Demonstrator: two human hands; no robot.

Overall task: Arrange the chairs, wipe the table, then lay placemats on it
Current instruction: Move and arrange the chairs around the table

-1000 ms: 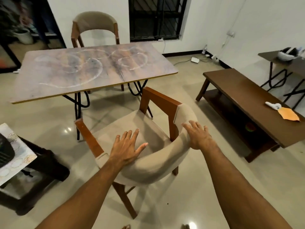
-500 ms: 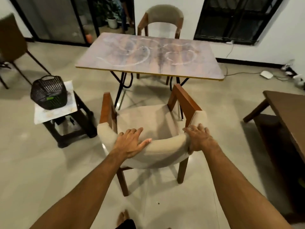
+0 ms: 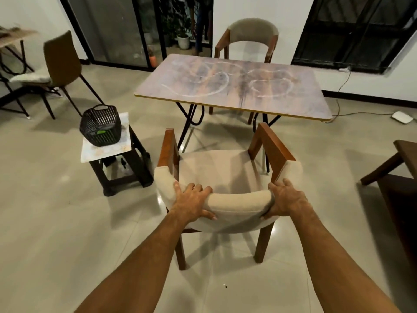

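Note:
A wooden chair with a beige padded backrest [image 3: 237, 199] stands on the floor just in front of me, its seat facing the table. My left hand [image 3: 191, 203] grips the left part of the backrest, fingers over the top and thumb below. My right hand [image 3: 285, 201] grips the right part the same way. The rectangular table [image 3: 234, 86], marked with white chalky swirls, stands a short gap beyond the chair. A second matching chair [image 3: 248, 35] sits tucked at the table's far side.
A small stool [image 3: 112, 152] with a black basket [image 3: 100, 125] stands left of the chair. A brown chair [image 3: 61, 64] is at far left. A dark wooden bench [image 3: 401, 177] lies right. A cable and white adapter [image 3: 401, 117] lie on the floor.
The chair has swung round from an angle to face the table squarely. Both hands went from resting flat on the backrest to gripping it. My view turned left, showing the stool and basket.

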